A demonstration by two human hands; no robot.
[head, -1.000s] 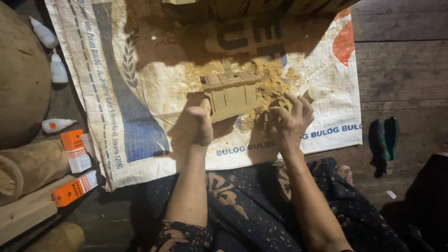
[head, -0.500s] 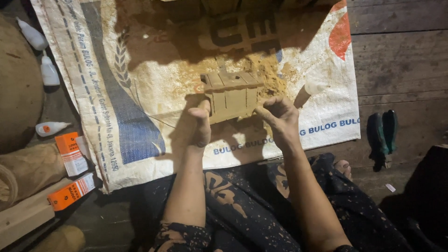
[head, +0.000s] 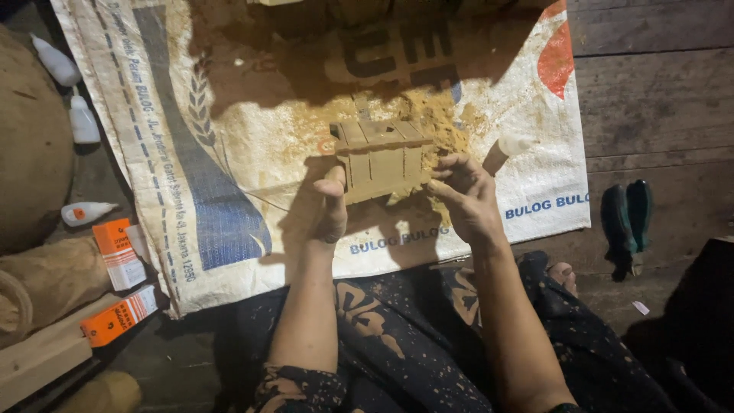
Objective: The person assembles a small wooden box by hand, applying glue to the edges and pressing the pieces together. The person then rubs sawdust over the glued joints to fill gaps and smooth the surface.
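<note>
Seated on a dark wooden plank floor (head: 657, 99), with a white woven plastic sack printed in blue and red (head: 183, 153) spread flat ahead as a work mat. At the sack's middle, a small slatted box of tan wood or card (head: 380, 153), resting among a scatter of yellowish sawdust-like crumbs (head: 447, 122). Left hand (head: 330, 210) pressed against the box's left end, thumb up along its corner, fingers curled loosely rather than closed around anything. Right hand (head: 466, 195) at the box's right end, fingertips (head: 443, 164) pinching that side, so the box sits held between both hands. Just right of the right hand, a small white-tipped tube or bottle (head: 506, 149) lying on the sack. Open sack surface to the left of the box and toward the near edge; upper part in deep shadow. Off the sack's left edge, crowded: two white squeeze bottles (head: 65, 84), a third white bottle with an orange mark (head: 86, 213), two orange and white cartons (head: 118, 252), a pale wooden plank (head: 38, 363) and a large rounded brown bulk (head: 30, 145). Off the right edge, well apart, a pair of dark green handles (head: 627, 222) on bare boards. Near edge bordered by dark patterned cloth over the lap (head: 397, 336). Contents of bottles and cartons not discernible.
</note>
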